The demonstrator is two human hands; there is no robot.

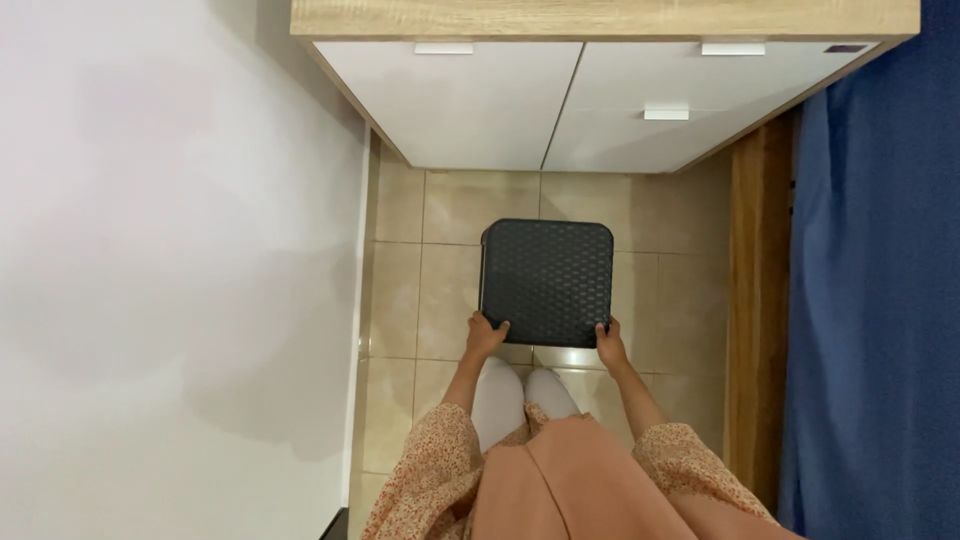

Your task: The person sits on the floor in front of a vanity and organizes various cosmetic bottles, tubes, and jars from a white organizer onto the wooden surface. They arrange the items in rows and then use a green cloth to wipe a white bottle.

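Left hand point(486, 334) and right hand point(610, 345) each gripped a near corner of the black stool point(547, 281), cabinet point(560, 110) at twelve o'clock.

Beige glossy tile floor point(450, 260) with thin grout lines, some glare near the bottom. Plain white wall point(170, 250) fills the left side, soft shadow low down. White cabinet point(520, 110) at top, wood-grain top panel point(600, 18), small white handles point(443, 47). Wooden strip point(757, 300) runs down the right, just beside a blue curtain point(880, 300). Light is even, indoor.
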